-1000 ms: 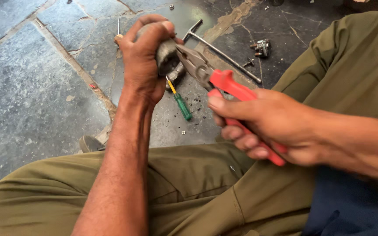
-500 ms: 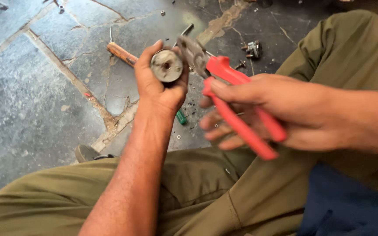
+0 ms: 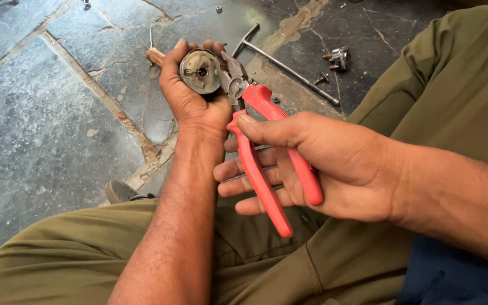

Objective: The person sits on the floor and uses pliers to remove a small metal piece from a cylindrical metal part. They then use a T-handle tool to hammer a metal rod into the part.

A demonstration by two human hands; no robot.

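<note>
One round metal part [image 3: 200, 71] sits gripped in the left hand [image 3: 196, 104], fingers curled around it. The right hand [image 3: 317, 166] holds one pair of red-handled pliers [image 3: 266, 152] — handles spread, nose at the part's edge, perhaps touching. One T-shaped rod [image 3: 289, 63] lies on the stone floor [image 3: 40, 113].

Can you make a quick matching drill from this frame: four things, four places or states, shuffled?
Things:
1. round metal part
2. red-handled pliers
3. T-shaped metal tool
4. wooden-handled tool

Places or states:
A. lying bare on the stone floor
B. cupped in the left hand
C. mostly hidden behind the left hand
D. handles spread in the right hand

Pairs: 1-B, 2-D, 3-A, 4-C
</note>
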